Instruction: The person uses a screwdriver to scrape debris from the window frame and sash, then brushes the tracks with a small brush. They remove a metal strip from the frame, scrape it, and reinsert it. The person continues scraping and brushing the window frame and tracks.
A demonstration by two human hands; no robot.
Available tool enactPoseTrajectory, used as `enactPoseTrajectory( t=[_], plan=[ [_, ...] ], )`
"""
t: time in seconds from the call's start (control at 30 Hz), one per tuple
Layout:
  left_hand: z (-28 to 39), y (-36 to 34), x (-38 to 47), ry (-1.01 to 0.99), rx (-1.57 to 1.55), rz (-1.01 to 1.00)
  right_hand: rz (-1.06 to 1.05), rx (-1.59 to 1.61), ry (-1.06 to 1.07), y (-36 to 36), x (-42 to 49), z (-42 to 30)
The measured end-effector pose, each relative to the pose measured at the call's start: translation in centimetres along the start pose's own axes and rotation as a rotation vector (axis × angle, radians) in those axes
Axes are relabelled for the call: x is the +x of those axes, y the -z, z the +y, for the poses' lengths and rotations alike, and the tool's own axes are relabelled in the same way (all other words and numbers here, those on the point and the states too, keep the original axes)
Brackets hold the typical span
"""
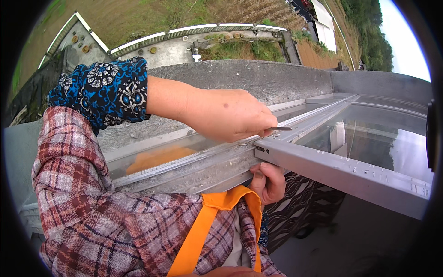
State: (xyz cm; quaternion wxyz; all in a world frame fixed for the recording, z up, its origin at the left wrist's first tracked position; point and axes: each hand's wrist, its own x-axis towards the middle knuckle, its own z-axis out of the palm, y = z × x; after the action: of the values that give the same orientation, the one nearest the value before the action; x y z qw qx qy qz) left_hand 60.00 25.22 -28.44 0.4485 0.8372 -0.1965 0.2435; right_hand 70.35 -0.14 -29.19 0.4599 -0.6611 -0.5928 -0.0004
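My left hand [235,114] reaches in from the left across the window track, its fingers closed on a thin metal blade [281,128]. The blade's tip points right, just above the corner of a grey metal window sash [332,162]. Below that corner is my right hand [268,181], fingers curled, close to the sash's underside; what it touches or holds cannot be told. The sash has small slots and a round hole at its end. A metal window track [193,169] with dirt and pale crumbs on it runs under my left forearm.
A rough concrete ledge [242,78] lies beyond the track, with a walled yard and fields far below. An orange cloth [159,157] shows behind the glass. A dark patterned curtain [301,200] hangs under the sash. An orange strap [195,239] crosses my plaid garment.
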Motion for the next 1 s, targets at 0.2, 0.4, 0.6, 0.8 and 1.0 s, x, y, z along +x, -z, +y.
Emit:
enactPoseTrajectory(
  t=[0.2, 0.4, 0.6, 0.8, 1.0],
  plan=[
    [-0.9, -1.0, 1.7, -0.044, -0.219, 0.264, 0.023, 0.018, -0.015, -0.4, -0.1, 0.1],
    [-0.4, -2.2, 1.1, 0.016, -0.121, 0.152, 0.006, -0.001, 0.002, -0.2, 0.2, 0.0],
    [1.8, 0.0, -1.4, 0.017, -0.162, 0.15, 0.018, -0.001, 0.042, -0.4, 0.2, 0.5],
    [0.2, -2.0, 1.9, 0.113, -0.27, 0.324, 0.015, -0.009, 0.015, -0.5, 0.0, 0.6],
    [0.6, -2.4, -0.1, 0.215, -0.258, 0.309, -0.003, -0.037, 0.031, -0.3, -0.1, 0.8]
  ],
)
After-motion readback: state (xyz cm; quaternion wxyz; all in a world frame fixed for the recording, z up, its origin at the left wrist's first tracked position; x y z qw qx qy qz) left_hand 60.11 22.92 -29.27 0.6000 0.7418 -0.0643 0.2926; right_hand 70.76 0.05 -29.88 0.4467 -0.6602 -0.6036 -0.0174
